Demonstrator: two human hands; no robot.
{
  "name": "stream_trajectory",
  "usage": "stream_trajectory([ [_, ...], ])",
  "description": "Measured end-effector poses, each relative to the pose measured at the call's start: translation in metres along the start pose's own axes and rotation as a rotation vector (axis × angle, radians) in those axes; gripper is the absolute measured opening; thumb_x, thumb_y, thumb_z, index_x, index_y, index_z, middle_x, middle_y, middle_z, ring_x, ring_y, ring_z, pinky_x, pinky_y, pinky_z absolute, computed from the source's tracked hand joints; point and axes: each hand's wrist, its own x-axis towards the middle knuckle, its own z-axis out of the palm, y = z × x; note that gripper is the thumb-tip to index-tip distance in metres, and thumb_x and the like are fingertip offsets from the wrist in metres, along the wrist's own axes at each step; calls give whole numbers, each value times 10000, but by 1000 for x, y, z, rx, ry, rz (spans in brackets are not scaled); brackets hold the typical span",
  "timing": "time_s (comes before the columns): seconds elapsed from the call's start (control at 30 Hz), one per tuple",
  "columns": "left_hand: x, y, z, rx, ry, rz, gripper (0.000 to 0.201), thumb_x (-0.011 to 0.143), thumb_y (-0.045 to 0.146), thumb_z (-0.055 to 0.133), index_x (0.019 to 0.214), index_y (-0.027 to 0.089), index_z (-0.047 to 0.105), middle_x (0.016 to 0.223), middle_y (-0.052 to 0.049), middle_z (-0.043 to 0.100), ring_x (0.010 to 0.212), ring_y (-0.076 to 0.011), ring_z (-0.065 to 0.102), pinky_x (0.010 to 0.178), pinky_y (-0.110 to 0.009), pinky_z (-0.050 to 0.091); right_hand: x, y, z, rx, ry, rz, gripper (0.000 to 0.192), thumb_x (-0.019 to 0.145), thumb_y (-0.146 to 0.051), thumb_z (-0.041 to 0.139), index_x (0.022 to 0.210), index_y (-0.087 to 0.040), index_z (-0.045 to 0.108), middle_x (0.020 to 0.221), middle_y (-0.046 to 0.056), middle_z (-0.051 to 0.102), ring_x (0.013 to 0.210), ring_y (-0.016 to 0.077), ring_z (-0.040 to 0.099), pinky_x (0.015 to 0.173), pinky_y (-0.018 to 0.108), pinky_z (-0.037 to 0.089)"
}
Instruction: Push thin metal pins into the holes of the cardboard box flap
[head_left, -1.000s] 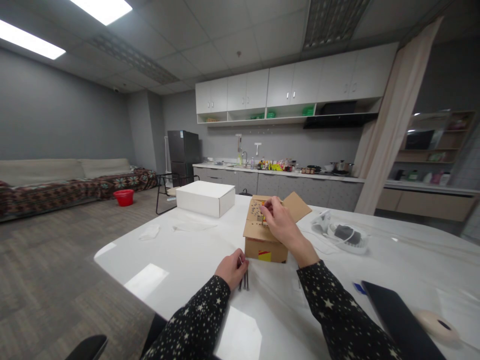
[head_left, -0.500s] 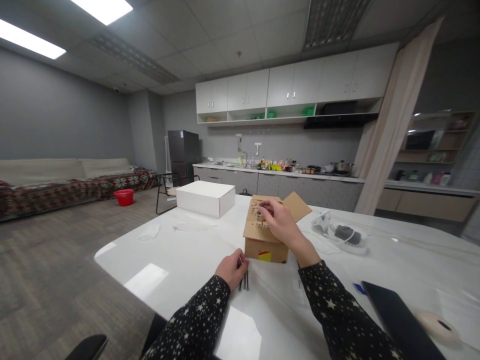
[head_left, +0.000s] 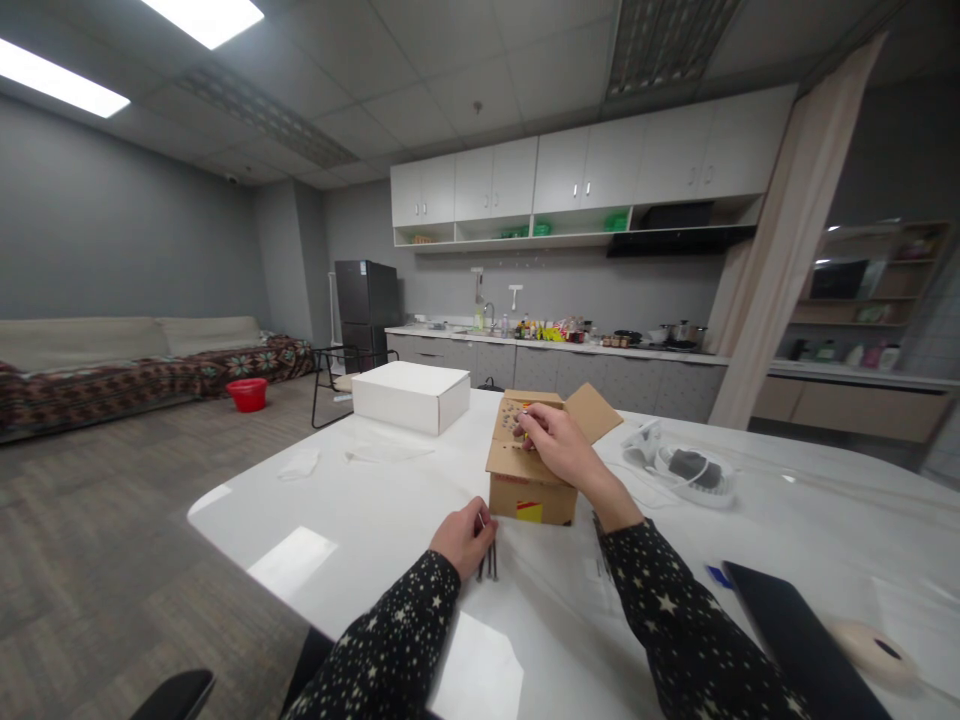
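My left hand point(head_left: 466, 538) is closed with its fingertips around several long, dark nails point(head_left: 493, 562), whose flat heads point toward me, just above the table. It sits at the near left corner of a brown cardboard box point(head_left: 531, 490). Over the top of that box, my right hand point(head_left: 559, 440) is closed in a pinch, its fingertips low among the small studs and holes point(head_left: 511, 418) in the cardboard. A tiny pale spot shows at those fingertips; what they grip is too small to make out. A cardboard flap point(head_left: 592, 412) stands out at the box's far right.
A white box point(head_left: 411, 395) stands on the white table point(head_left: 360, 520) to the far left, with clear plastic film point(head_left: 388, 452) before it. At right are a white device with a cable point(head_left: 694, 475), a black tablet-like slab point(head_left: 799, 635) and a beige oval object point(head_left: 874, 652).
My right hand has shifted slightly, its fingertips staying over the box top. The left hand and the nails have kept their place.
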Motion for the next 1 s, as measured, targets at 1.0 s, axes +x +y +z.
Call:
stream_trajectory([
  [1.0,1,-2,-1,-6,1,-1,106,833,269,479,744,212,467,575,43,488,560,-120,454,559,-225,304,-11,-33,-5,122,-268,-20,237,850,-398,539,863,-171,605,745,11,604,667,130,552,600,238,440],
])
